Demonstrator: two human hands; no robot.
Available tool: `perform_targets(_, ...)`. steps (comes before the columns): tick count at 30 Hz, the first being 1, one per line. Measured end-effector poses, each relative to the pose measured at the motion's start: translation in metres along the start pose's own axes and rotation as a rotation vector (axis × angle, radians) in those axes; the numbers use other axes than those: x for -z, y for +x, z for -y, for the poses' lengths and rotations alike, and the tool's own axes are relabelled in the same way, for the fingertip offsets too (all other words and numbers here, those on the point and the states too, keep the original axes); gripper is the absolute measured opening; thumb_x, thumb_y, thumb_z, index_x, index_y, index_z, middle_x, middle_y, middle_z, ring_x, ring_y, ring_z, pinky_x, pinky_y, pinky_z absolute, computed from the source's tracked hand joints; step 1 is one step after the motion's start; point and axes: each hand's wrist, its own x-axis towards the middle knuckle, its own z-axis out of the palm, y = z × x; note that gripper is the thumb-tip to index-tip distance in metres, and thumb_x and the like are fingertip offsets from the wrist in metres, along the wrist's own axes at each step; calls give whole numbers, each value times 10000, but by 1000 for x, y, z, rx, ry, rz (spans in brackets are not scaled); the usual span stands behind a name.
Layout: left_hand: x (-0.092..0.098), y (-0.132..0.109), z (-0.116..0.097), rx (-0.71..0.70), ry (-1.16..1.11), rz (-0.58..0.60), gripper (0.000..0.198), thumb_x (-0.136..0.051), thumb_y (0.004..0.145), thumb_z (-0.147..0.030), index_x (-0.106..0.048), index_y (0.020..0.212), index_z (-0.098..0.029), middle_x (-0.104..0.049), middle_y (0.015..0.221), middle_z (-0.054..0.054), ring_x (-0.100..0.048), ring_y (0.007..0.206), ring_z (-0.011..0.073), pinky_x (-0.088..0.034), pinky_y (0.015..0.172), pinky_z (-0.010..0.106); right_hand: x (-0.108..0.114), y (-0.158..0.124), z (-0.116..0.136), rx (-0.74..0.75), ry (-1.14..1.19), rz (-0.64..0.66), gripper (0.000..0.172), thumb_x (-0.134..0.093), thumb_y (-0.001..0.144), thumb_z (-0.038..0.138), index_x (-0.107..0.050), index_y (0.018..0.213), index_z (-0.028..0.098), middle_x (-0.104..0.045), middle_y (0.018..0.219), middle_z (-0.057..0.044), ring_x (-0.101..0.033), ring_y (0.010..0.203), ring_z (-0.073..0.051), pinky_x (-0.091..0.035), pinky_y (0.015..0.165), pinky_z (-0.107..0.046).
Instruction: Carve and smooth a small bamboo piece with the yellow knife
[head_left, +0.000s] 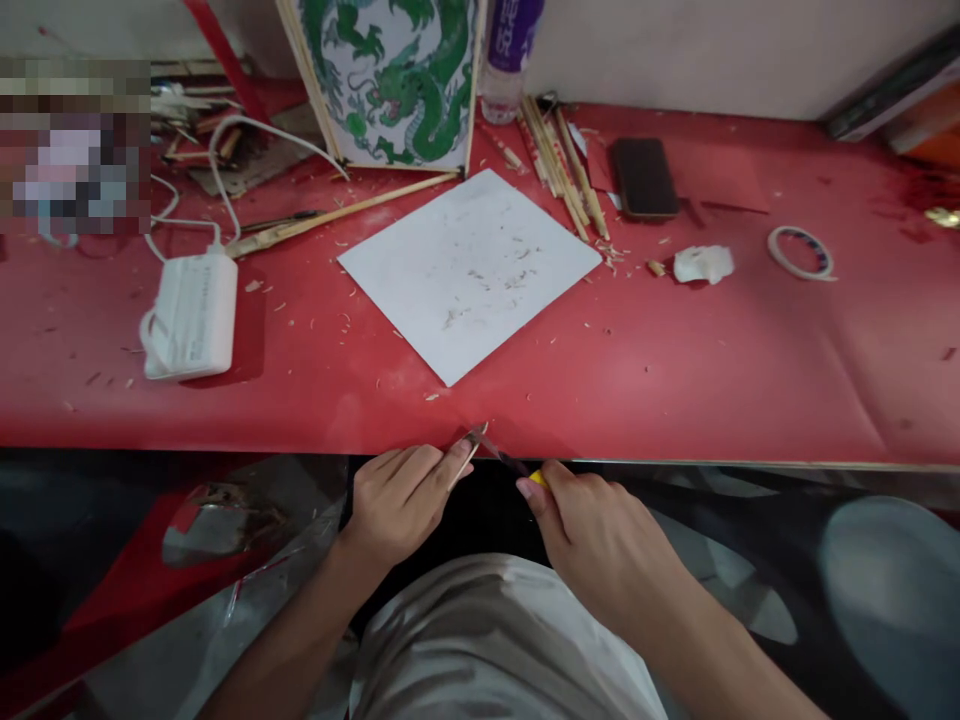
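Observation:
At the front edge of the red table, my left hand [401, 497] is closed around a thin pale wooden stick [463, 460], whose tip points up and to the right. My right hand [592, 525] grips a utility knife [538, 479] with a yellow handle. Its dark blade reaches left to the stick near my left fingertips; whether it touches the wood I cannot tell. Beyond both hands lies a white sheet of paper [420, 270], turned cornerwise, with brown shavings scattered on it. Most of the knife handle is hidden in my right palm.
On the red table [315, 400] stand a white power adapter [199, 310] with a cable and a framed green dragon picture [405, 90]. A bottle [510, 60], thin sticks [559, 170], a dark phone [645, 178], crumpled tissue [703, 264] and a tape roll [801, 252] are farther back.

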Motion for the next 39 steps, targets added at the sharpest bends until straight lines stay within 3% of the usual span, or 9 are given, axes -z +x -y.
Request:
perform_targets(7,-3,8,-3,-12,19,-63,235,-697,921,-190,-678,1149,-135,-672,672,-5,-601,565,110,-404,603,281,8,2,14,-63,-71,-39,394,-326,1079,392,-638,977,175,-747,778,-125,-740,688,-301,-255,515,-340)
perform_targets(14,-7,6,-15,59,-103,-84,181,-689,920,-164,-691,1099,-146,-671,690,2,-610,597,119,-427,641,273,10,1,15,-63,-20,-118,395,-341,1082,375,-659,958,175,-753,823,-109,-732,721,-267,-320,562,-334)
perform_targets(21,-10,-2,-14,83,-112,-106,254,-714,895,-151,-690,1148,-138,-663,684,2,-594,592,119,-441,645,268,11,-14,0,-43,270,-98,391,-279,1095,414,-572,916,226,-678,767,-37,-613,664,-207,-319,610,-328)
perform_targets(29,-12,-2,-11,83,-128,-134,269,-720,894,-153,-687,1162,-143,-628,661,-13,-566,583,104,-419,631,261,4,-12,-2,-38,306,33,419,-264,1086,467,-461,786,252,-571,682,-1,-505,591,-184,-242,589,-325)
perform_targets(39,-16,-5,-11,107,-180,-116,250,-692,915,-148,-682,1164,-124,-693,709,13,-632,619,111,-466,651,252,2,0,5,-61,20,56,388,-301,1090,398,-579,901,204,-675,745,-69,-645,640,-239,-244,559,-334)
